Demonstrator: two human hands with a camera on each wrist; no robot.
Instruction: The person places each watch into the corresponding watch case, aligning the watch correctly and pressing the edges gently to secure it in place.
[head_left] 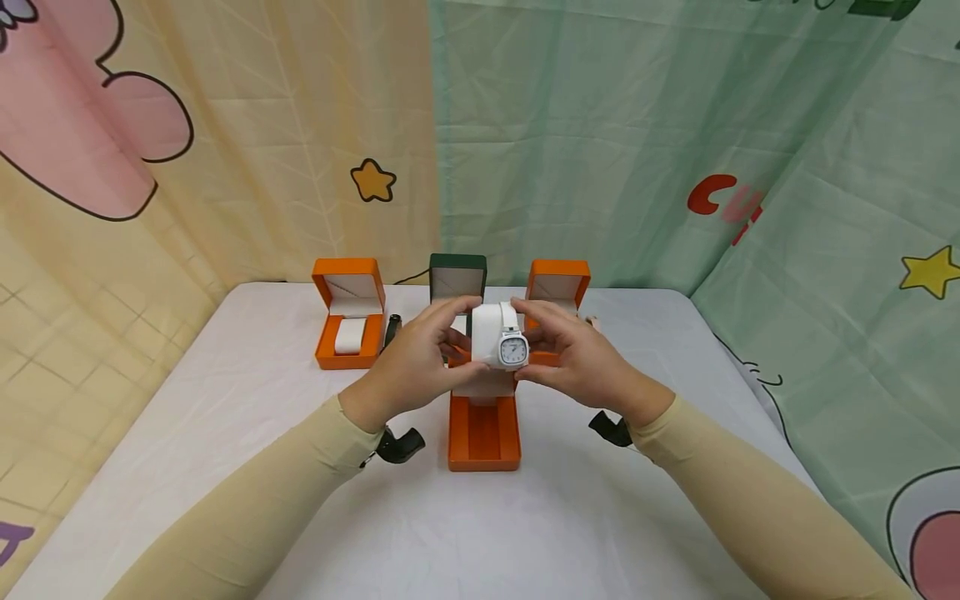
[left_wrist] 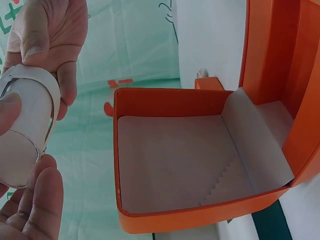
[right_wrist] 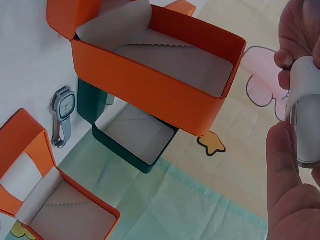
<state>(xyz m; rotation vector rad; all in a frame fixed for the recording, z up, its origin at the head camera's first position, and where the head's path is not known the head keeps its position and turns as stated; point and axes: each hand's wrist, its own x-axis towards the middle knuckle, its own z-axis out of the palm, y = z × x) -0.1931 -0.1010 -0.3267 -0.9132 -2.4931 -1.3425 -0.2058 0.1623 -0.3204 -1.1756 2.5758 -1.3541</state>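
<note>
A: Start with the biggest thing. What are you working over?

B: You are leaning over the white worktop (head_left: pixel 225 467), with cartoon curtains hanging behind it. Along its far edge an orange box on the left (head_left: pixel 349 321), a green box (head_left: pixel 457 279) and another orange box on the right (head_left: pixel 558 287) are standing with lids raised. A grey watch (right_wrist: pixel 62 116) is lying flat beside the green box.

A: And nearer to you?

B: An open orange box (head_left: pixel 484 433) is sitting at the centre, just below your hands, its empty lined tray facing up.

A: Where is the white watch?

B: You are holding the white watch (head_left: pixel 512 347), strapped round its white cushion (head_left: pixel 487 333), in the air above that open box, a little to the far side of it. The dial is facing you, and the cushion's long axis is running left to right between your palms.

A: How are the fingers lying?

B: Your left hand (head_left: pixel 416 358) is curling its fingers round the cushion's left end, thumb on the near side. Your right hand (head_left: pixel 573 354) is pinching the watch end between thumb and fingertips. Both hands are equally close to it, and the tray is lying straight down and slightly nearer from the cushion.
</note>
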